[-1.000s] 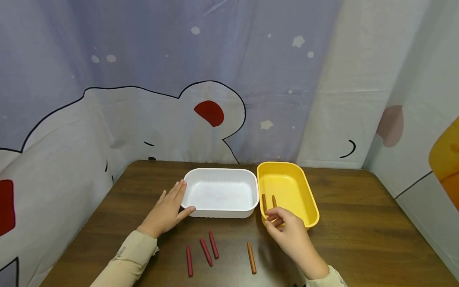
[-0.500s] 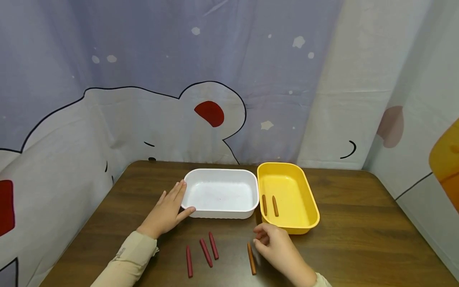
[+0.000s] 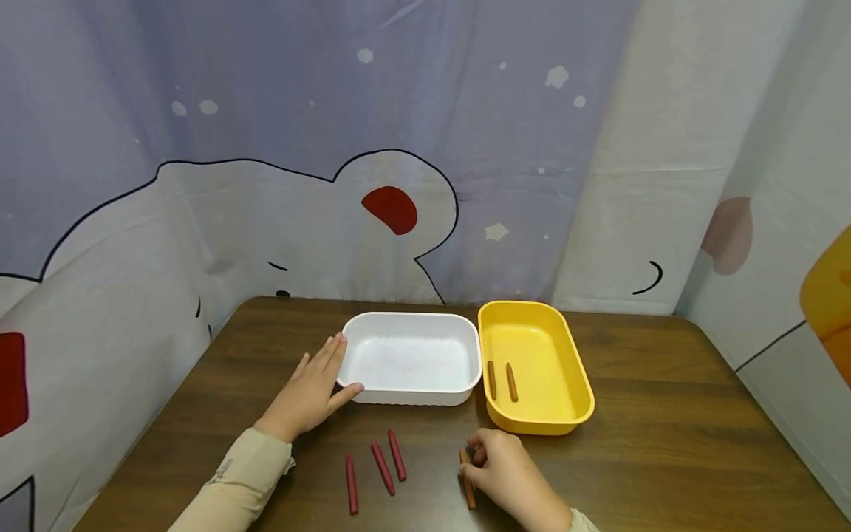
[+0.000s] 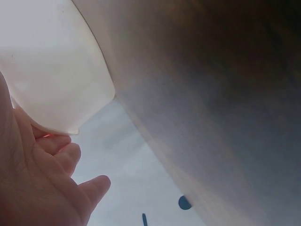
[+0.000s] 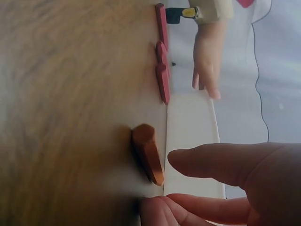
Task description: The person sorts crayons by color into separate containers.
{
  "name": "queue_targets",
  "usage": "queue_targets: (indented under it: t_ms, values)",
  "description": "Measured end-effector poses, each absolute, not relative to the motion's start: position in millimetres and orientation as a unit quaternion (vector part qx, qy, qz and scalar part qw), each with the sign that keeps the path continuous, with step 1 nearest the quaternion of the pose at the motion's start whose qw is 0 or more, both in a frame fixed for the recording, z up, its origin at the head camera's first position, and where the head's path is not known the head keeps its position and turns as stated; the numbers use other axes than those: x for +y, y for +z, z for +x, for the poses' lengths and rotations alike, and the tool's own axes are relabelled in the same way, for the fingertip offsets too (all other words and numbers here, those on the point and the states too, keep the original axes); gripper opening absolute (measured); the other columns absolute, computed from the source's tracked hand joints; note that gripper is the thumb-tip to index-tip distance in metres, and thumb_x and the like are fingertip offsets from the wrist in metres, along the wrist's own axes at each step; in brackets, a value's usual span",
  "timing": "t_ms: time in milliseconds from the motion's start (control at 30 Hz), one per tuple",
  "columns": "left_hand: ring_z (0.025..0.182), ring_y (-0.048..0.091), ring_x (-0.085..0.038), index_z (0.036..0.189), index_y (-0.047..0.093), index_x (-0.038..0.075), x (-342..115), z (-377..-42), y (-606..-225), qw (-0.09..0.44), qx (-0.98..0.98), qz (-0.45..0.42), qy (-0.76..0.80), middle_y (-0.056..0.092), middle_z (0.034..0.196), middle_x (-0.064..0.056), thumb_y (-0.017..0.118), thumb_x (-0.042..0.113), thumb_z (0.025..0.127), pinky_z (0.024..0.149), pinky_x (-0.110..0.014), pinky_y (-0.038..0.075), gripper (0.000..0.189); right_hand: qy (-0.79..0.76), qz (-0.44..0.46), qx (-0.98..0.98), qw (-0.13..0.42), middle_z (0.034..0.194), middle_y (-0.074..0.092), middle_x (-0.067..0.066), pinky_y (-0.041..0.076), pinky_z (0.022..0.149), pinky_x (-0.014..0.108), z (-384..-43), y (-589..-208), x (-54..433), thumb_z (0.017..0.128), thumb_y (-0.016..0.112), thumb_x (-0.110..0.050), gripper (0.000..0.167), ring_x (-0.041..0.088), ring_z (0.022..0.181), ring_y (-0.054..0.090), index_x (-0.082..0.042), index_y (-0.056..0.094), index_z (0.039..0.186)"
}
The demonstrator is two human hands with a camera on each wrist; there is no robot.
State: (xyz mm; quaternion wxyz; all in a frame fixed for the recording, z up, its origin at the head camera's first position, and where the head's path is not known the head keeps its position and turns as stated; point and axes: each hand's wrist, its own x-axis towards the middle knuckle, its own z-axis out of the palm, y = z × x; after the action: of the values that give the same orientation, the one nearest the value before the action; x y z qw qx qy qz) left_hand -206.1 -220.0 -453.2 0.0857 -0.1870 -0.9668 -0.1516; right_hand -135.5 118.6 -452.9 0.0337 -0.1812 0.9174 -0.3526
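My left hand (image 3: pixel 304 399) lies with straight fingers against the left end of a white plastic tray (image 3: pixel 412 397), thumb over its front rim. An orange-brown crayon (image 3: pixel 470 495) is on the table, and over it is my right hand (image 3: pixel 510 473). In the right wrist view the thumb (image 5: pixel 202 162) and bent fingers stand on either side of this crayon's far end, with a small gap by the thumb. Two similar brown crayons (image 3: pixel 511 383) lie inside the yellow tray (image 3: pixel 532 427). Three dark red crayons (image 3: pixel 382 468) rest between my hands.
Both trays stand side by side towards the back of the wooden table (image 3: pixel 665 428). Behind the table hangs a printed curtain (image 3: pixel 299 222), which also runs along both sides.
My right hand has moved from the front of the yellow tray down and left to the orange-brown crayon on the table. The left hand stays on the white tray.
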Motion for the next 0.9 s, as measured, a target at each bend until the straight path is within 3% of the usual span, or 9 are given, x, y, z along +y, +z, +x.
queue_targets:
  t_ms: [200,600,900]
  values:
    - [0.152,0.022,-0.039,0.157,0.025,-0.008,-219.7,-206.0,-452.5,0.085,-0.967,-0.188,-0.151,0.023,0.164,-0.023,0.058,0.05,0.101,0.116,-0.067,0.022,0.088,-0.335,-0.179,0.924,0.042,0.074,0.055,-0.002,0.047,0.06,0.028,-133.8,-455.0,115.2,0.076,0.087,-0.01,0.027,0.009,0.067,0.05,0.0,0.069,0.093]
    - [0.152,0.022,-0.039,0.157,0.025,-0.008,-219.3,-205.4,-451.1,0.083,-0.967,-0.188,-0.151,0.023,0.164,-0.023,0.058,0.051,0.101,0.116,-0.067,0.022,0.088,-0.333,-0.206,0.92,0.009,0.076,0.05,-0.003,0.042,0.06,0.024,-128.4,-458.4,112.5,0.071,0.075,0.003,0.019,0.006,0.069,0.044,-0.01,0.064,0.08]
    - [0.152,0.021,-0.039,0.157,0.024,-0.008,-220.3,-205.9,-451.5,0.082,-0.967,-0.185,-0.153,0.023,0.164,-0.023,0.057,0.051,0.101,0.117,-0.066,0.021,0.088,-0.344,-0.208,0.916,0.005,0.08,0.056,-0.002,0.047,0.062,0.024,-129.1,-457.8,112.8,0.072,0.073,0.004,0.02,0.005,0.071,0.05,-0.007,0.068,0.088]
